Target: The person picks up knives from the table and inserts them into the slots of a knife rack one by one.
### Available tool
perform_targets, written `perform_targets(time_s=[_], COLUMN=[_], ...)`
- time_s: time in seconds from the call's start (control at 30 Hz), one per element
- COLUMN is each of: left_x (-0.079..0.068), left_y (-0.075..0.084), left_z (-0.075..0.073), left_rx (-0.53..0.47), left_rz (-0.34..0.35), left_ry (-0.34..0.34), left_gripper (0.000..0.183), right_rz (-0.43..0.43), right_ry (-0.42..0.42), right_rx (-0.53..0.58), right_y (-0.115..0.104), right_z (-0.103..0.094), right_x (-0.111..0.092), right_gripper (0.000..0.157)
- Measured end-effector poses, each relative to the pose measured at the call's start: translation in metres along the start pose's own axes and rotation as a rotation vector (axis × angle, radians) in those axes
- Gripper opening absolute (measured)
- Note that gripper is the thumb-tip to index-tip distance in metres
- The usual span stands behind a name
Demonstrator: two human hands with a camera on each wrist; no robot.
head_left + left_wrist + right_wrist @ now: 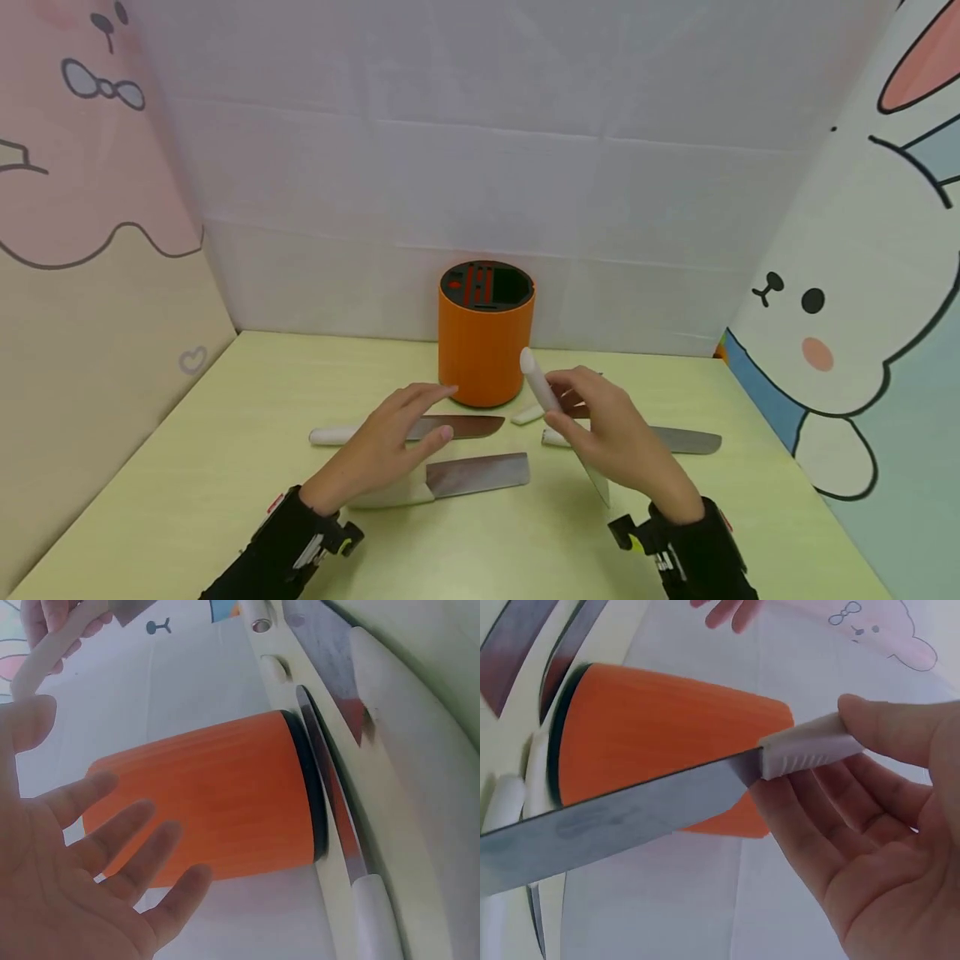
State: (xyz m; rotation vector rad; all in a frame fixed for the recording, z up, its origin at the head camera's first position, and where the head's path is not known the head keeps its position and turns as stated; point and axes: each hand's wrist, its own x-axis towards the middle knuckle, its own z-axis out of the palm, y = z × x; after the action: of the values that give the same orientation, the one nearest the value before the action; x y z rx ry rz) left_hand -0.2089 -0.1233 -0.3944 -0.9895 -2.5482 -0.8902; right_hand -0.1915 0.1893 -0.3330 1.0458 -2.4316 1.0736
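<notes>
My right hand (611,433) pinches a kitchen knife (615,825) by its white handle between thumb and fingers. The handle points up and the wide blade slants down toward the table. With fingers spread and nothing held, my left hand (386,442) hovers in front of an orange cylindrical knife block (483,354). The block's black top has slots of several sizes. Under the left hand lie two white-handled knives: one with a dark blade (468,427) close to the block, and a broad-bladed one (483,475) nearer me. The left wrist view also shows the left palm (67,892).
To the right, another knife (690,440) lies partly behind my right hand. A smaller white handle (528,414) is at the block's base, the rest hidden. The pale yellow table (315,375) meets a white back wall (337,275), with printed panels on both sides.
</notes>
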Motion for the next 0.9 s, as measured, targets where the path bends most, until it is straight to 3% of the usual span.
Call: perform_targets(time_s=[0.2,0.4,0.9], left_x=[0.005,0.010,0.018], left_y=[0.003,0.006,0.009], left_z=[-0.002,-0.005,-0.012], left_rx=[-0.036,-0.045,-0.065], left_rz=[-0.032,-0.022,-0.028], left_ry=[0.024,0.026,0.039], left_gripper=[0.049,0.050,0.052], right_rz=[0.044,0.066,0.139], right_ry=[0.089,0.143,0.225], right_rx=[0.069,0.171,0.457], right_y=[-0.026,-0.051,-0.056], right_z=[-0.001,-0.003,0.015], right_x=[0.015,0.027,0.038], right_gripper=[0.038,0.034,0.035])
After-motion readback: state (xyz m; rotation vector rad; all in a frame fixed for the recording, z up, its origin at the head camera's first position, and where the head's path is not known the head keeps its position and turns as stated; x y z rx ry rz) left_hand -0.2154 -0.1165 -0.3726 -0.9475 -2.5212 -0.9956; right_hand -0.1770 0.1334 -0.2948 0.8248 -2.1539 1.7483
